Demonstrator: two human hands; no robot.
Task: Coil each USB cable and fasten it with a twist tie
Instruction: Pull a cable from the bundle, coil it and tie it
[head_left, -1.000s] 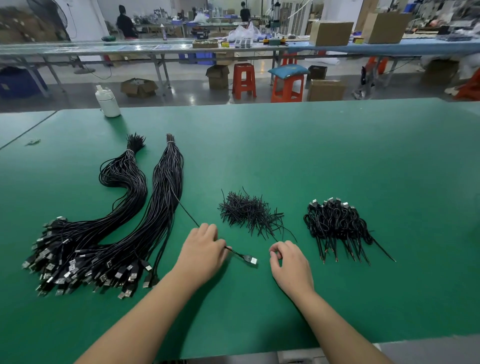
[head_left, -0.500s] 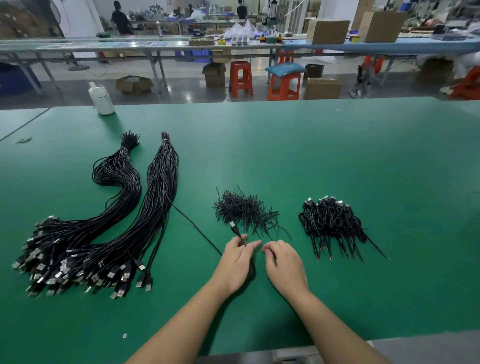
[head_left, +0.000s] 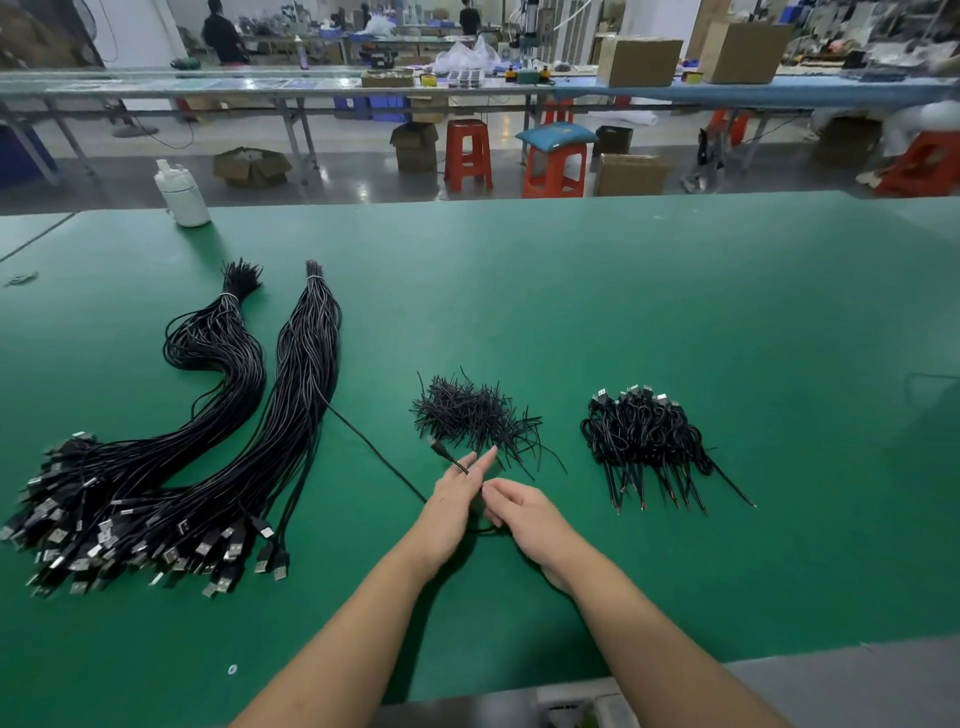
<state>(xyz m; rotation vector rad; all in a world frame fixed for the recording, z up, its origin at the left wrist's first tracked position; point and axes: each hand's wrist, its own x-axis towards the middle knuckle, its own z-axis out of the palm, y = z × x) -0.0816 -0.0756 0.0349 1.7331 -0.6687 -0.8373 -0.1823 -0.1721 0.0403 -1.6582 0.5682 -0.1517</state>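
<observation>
From the head view, the left hand (head_left: 457, 501) pinches a single USB cable (head_left: 382, 457) between nearly straight fingers, its plug end poking out toward the twist ties (head_left: 472, 415). The right hand (head_left: 524, 514), fingers loosely curled, touches the cable's loop on the green table (head_left: 675, 291).

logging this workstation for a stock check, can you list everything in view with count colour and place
uncoiled USB cable bundles: two, black with silver plugs, left on the table
single USB cable: one, black, running from the right bundle to the hands
twist ties: one loose pile, black, centre
coiled USB cables: one pile, black, right of the ties
plastic bottle: one, white, far left edge
table: one, green top
stools: several, orange, on the floor beyond
cardboard boxes: several, brown, on the far bench and floor
left hand: holds the single cable, fingers fairly straight
right hand: fingers curled at the cable loop
</observation>
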